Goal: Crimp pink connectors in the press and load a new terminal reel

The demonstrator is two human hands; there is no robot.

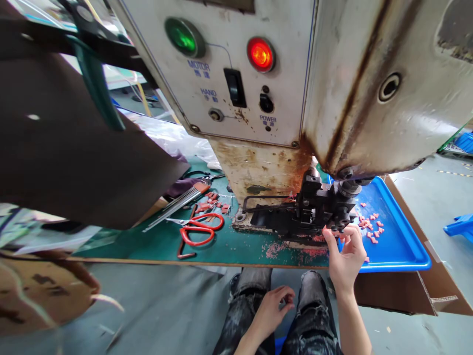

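My right hand (346, 259) is raised to the front of the black die tooling (308, 209) under the press head. Its thumb and forefinger close at the tooling's edge, where a speck of pink shows at the tips; what they hold, if anything, is too small to make out. Beside it, a blue tray (401, 236) carries several small pink pieces (371, 227). Over my lap hangs my left hand (271, 305), loosely curled, with a gap between thumb and fingers and nothing visible in it. Pink crumbs (275, 250) are scattered on the green tabletop before the tooling.
The press's control panel (221, 74) has a lit red lamp (260, 54) and a green one (185, 37). Red-handled scissors (199, 235), a hex key (181, 246) and a metal rod bundle (177, 202) lie left. A cardboard box (391, 291) stands under the tray.
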